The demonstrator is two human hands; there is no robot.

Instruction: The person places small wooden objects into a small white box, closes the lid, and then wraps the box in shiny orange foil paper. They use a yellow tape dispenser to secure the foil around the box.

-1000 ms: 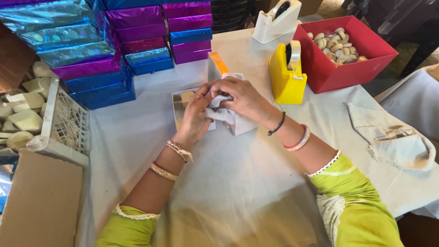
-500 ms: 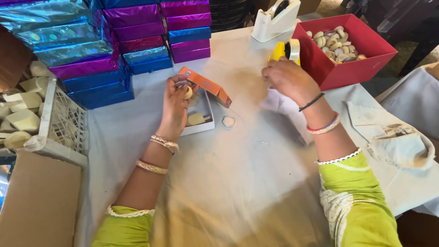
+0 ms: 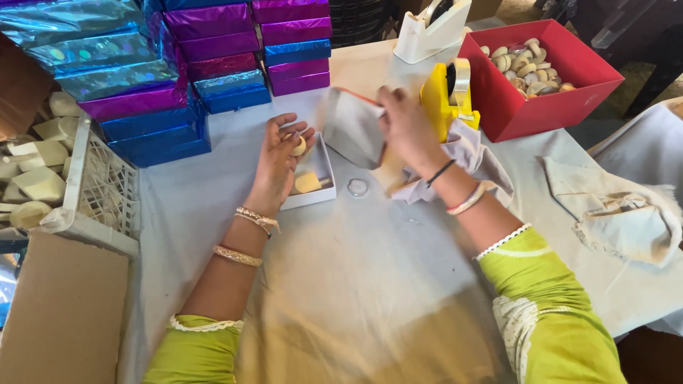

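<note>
Pinched in the left hand [image 3: 279, 158] is a small pale round piece [image 3: 299, 146], just above the open white box [image 3: 321, 193]. Right hand [image 3: 405, 128] grasps the box lid [image 3: 351, 126], blurred, beside the yellow tape dispenser [image 3: 445, 96]. I judge the loose piece could slip onto the table [image 3: 356, 284], or the lid could knock the dispenser.

We see glossy foil-wrapped boxes [image 3: 135, 85], a matt cloth-covered counter [image 3: 356, 284], a smooth yellow plastic tape dispenser [image 3: 445, 99], a matt red box [image 3: 541, 107], rough pale cloth [image 3: 619, 206]
</note>
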